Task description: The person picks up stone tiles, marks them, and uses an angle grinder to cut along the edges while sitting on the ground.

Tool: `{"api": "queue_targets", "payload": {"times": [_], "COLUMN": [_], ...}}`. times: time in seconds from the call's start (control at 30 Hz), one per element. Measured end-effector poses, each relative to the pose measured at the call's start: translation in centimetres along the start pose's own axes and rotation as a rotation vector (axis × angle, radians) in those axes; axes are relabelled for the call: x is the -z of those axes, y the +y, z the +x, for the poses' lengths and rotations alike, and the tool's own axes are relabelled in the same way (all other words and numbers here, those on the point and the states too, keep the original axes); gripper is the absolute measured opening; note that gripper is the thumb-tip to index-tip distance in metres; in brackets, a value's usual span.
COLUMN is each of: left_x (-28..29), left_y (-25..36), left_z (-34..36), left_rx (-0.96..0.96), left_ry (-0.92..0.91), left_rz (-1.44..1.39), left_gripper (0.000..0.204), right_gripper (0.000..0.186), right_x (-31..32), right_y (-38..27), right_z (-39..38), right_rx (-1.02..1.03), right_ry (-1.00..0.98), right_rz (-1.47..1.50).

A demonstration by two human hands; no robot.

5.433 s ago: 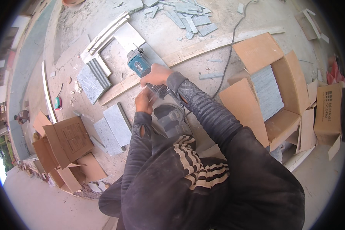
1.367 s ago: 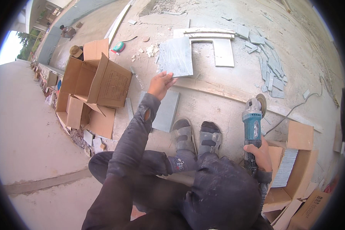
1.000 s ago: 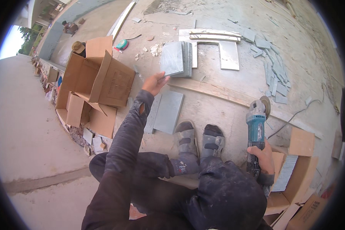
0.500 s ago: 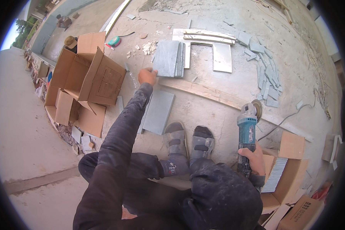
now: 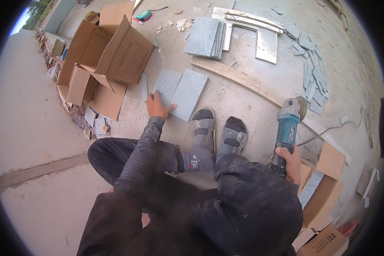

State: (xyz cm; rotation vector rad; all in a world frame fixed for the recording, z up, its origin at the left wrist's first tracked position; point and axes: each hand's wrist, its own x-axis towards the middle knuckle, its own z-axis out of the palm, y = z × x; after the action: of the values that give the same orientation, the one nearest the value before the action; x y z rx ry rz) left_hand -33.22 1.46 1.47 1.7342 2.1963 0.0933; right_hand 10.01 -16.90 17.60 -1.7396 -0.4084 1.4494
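My left hand [image 5: 157, 106] rests with spread fingers on the lower end of two grey stone tiles [image 5: 187, 94] lying side by side on the floor, its thumb toward the right one. A narrow stone strip [image 5: 144, 87] lies just left of them. My right hand [image 5: 291, 160] is closed round the handle of a teal angle grinder [image 5: 287, 128] with its cutting disc upward, beside my right knee. A stack of grey tiles [image 5: 200, 36] lies beyond a long wooden board [image 5: 234, 77]. My sandalled feet sit below the tiles.
Opened cardboard boxes [image 5: 123, 53] stand at the left, another holding tiles [image 5: 324, 192] at the right, near a cord [image 5: 328, 131]. A notched white panel [image 5: 265, 47], broken stone offcuts [image 5: 313, 81] and a green tape measure [image 5: 144, 15] lie farther out.
My left hand has left the tile stack and moved down toward me onto the two flat tiles, its fingers spreading. The grinder stays in my right hand, and the view has tilted.
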Motion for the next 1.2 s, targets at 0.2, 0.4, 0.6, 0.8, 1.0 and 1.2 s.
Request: {"api": "queue_targets", "payload": {"times": [0.2, 0.4, 0.6, 0.8, 1.0, 1.2], "left_x": [1.3, 1.9, 8.3, 11.3, 4.4, -3.5], "left_y": [-3.1, -3.8, -3.2, 0.8, 11.4, 19.8], "left_z": [0.3, 1.1, 2.2, -1.7, -5.3, -6.7], "left_rx": [-0.084, -0.186, -0.239, 0.005, 0.032, 0.173], "left_ry": [-0.183, -0.231, -0.294, -0.998, -1.317, -1.569], "left_rz": [0.043, 0.182, 0.001, -1.469, -2.02, -2.196], "left_gripper": [0.134, 0.137, 0.111, 0.077, 0.089, 0.086], "right_gripper": [0.04, 0.042, 0.043, 0.043, 0.044, 0.044], "right_x": [-0.3, -0.6, -0.1, 0.9, 1.3, 3.2], "right_y": [0.1, -0.4, -0.2, -0.1, -0.6, -1.1], "right_z": [-0.3, -0.4, -0.1, 0.2, 0.0, -1.0], "right_rx": [0.029, 0.033, 0.053, 0.076, 0.095, 0.084], "right_ry": [-0.012, -0.016, 0.008, 0.003, 0.068, 0.14], "right_rz": [-0.003, -0.021, 0.031, 0.036, 0.09, 0.065]}}
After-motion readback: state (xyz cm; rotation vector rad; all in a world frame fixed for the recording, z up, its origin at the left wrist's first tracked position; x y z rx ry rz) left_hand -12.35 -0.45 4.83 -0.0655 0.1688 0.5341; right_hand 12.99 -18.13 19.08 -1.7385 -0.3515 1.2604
